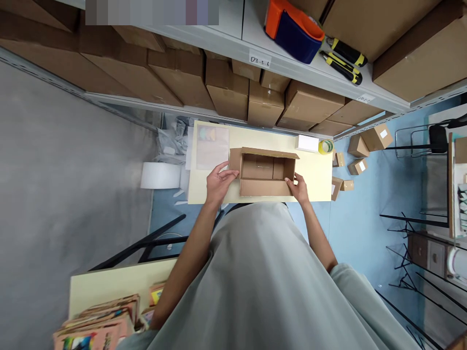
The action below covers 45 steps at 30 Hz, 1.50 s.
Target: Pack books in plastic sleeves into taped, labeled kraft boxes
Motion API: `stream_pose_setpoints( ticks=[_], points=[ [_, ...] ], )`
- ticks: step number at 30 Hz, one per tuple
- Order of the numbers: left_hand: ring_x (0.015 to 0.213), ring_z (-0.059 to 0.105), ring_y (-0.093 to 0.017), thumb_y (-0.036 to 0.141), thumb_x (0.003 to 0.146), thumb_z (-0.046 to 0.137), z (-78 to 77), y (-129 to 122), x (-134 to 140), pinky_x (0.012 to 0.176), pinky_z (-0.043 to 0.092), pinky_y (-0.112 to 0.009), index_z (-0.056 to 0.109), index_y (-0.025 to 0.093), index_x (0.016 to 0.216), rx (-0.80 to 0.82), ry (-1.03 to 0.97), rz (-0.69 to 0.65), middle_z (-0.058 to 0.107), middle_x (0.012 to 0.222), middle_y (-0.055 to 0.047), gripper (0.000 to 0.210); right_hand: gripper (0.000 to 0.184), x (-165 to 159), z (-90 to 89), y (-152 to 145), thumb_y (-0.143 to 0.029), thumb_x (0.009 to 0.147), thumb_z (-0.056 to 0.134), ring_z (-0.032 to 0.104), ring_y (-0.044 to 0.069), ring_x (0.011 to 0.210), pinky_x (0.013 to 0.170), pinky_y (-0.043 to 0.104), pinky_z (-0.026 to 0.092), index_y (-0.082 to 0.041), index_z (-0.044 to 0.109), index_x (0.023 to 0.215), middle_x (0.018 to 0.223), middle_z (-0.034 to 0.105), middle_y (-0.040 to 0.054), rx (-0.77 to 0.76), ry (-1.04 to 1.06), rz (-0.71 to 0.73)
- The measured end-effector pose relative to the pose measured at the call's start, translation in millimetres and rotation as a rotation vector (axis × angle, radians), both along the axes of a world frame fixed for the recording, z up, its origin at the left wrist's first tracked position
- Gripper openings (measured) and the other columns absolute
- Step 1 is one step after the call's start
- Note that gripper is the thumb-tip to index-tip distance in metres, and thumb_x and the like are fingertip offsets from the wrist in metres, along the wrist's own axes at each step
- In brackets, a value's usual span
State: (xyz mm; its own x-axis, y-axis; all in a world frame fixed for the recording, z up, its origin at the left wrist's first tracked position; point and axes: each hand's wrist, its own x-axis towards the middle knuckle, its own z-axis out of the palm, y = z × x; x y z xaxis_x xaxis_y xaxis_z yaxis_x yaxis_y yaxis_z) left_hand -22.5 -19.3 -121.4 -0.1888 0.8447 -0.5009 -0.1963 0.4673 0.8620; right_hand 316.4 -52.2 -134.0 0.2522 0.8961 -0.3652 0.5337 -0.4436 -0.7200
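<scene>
An open cardboard box (268, 188) sits on a pale yellow table (317, 187) right in front of me, its inside bare. The left flap is folded outward, and the near and far flaps stand away from the opening. My left hand (219, 183) pinches the edge of the left flap between thumb and fingers. At the box's right end, my right hand (299, 189) grips the near corner, thumb on the cardboard and fingers around the outside. Behind the box's right side lie a small white box (307, 143) and a roll of yellow-green tape (326, 147).
A shelf (226, 41) full of cartons overhangs the table's back, with an orange-and-blue holder (294, 31) and box cutters (343, 65) on it. A clear plastic bag (212, 146) lies left. Several small cartons (357, 166) are at right; printed packets (98, 323) are stacked lower left.
</scene>
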Motion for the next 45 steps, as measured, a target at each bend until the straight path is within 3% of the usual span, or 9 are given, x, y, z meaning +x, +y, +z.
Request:
stream_pose_setpoints(
  ticks=[21, 45],
  points=[
    [0.108, 0.083, -0.029, 0.036, 0.069, 0.091, 2.1, -3.3, 0.0, 0.114, 0.058, -0.05, 0.068, 0.018, 0.136, 0.009, -0.015, -0.009, 0.086, 0.097, -0.009, 0.073, 0.082, -2.4, 3.4, -0.5, -0.077, 0.091, 0.071, 0.068, 0.037, 0.127, 0.104, 0.052, 0.062, -0.019, 0.068, 0.149, 0.142, 0.069, 0.021, 0.033, -0.037, -0.001],
    [0.104, 0.082, -0.028, 0.035, 0.069, 0.091, 6.1, -6.5, 5.1, 0.113, 0.057, -0.049, 0.068, 0.017, 0.136, 0.014, 0.001, 0.034, 0.084, 0.091, -0.006, 0.073, 0.084, 1.7, 0.9, -2.0, -0.079, 0.089, 0.069, 0.069, 0.036, 0.126, 0.105, 0.052, 0.062, -0.017, 0.069, 0.147, 0.149, 0.066, 0.0228, 0.028, -0.025, 0.04]
  ],
)
